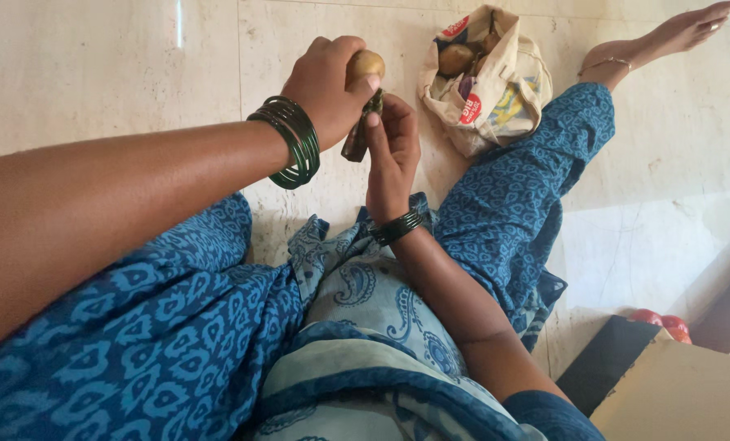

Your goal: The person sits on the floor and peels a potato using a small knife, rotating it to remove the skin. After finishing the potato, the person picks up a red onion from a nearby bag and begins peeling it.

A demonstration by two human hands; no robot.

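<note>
Right hand (391, 151) fingers curled around dark peeler (363, 126) (blade end just under left thumb); left hand (325, 82) fingers clasped on potato (366, 64); beyond fingertips, cloth bag (487, 82) of vegetables on pale floor (103, 65)

The left hand (328, 82) covers most of the potato (366, 64), so only its top shows. The peeler (363, 124) handle sinks into the right hand (391, 151), blade too dark to make out. The cloth bag (486, 77) hides most of its contents. Red things (660, 322) peek out behind a box (679, 392) cut off by the frame edge.
</note>
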